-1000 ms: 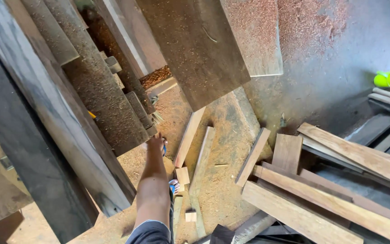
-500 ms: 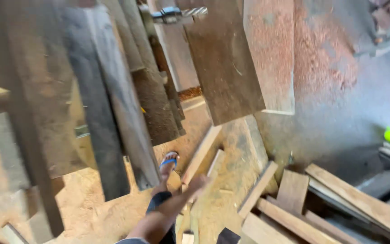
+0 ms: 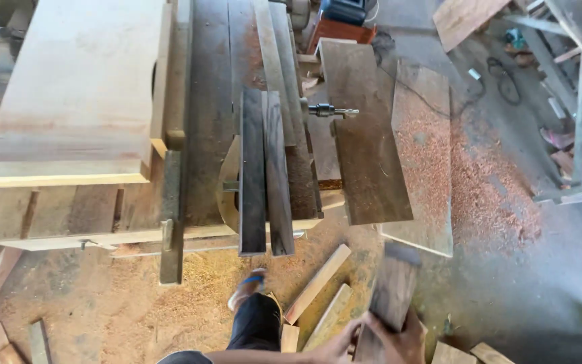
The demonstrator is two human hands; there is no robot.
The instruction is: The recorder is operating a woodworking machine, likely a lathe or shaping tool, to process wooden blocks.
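A short dark wooden plank point(image 3: 392, 290) stands tilted at the bottom of the head view. My right hand point(image 3: 405, 335) grips its lower end. My left hand point(image 3: 335, 345) reaches across from the left and touches the same end; its grip is partly cut off by the frame edge. Just ahead, two dark narrow planks point(image 3: 264, 168) lie side by side on a woodworking machine. A wide dark board point(image 3: 365, 141) lies to their right, under a horizontal drill bit in a chuck point(image 3: 331, 111).
A light wooden bench top point(image 3: 75, 87) fills the upper left. A sawdust-covered board point(image 3: 422, 155) and a sawdust heap point(image 3: 493, 195) lie to the right. Offcuts point(image 3: 318, 283) litter the floor by my sandalled foot point(image 3: 249, 288). Loose timber point(image 3: 574, 101) is stacked at the far right.
The view has swung from the floor up to the machine and bench. A short plank is now up in both my hands; earlier only one outstretched arm showed, empty.
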